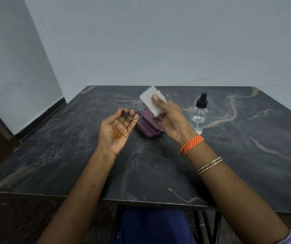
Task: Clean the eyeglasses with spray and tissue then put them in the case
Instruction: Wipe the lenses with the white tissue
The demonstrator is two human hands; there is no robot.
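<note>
Thin-rimmed eyeglasses (pixel 134 110) are held up above the dark marble table (pixel 70 147). My left hand (pixel 118 131) is palm up with its fingertips on the left lens rim. My right hand (pixel 169 117) pinches a white tissue (pixel 150 101) over the right lens, thumb on top; that lens is mostly hidden behind it. A purple glasses case (pixel 148 125) lies open on the table just beneath and behind both hands. A clear spray bottle (pixel 199 114) with a black nozzle stands to the right of my right hand.
Grey walls rise close behind the table's far edge and on the left. A thin wire (pixel 199 80) runs along the wall behind the table. The near table edge is above my lap, with black metal legs (pixel 210 226) below.
</note>
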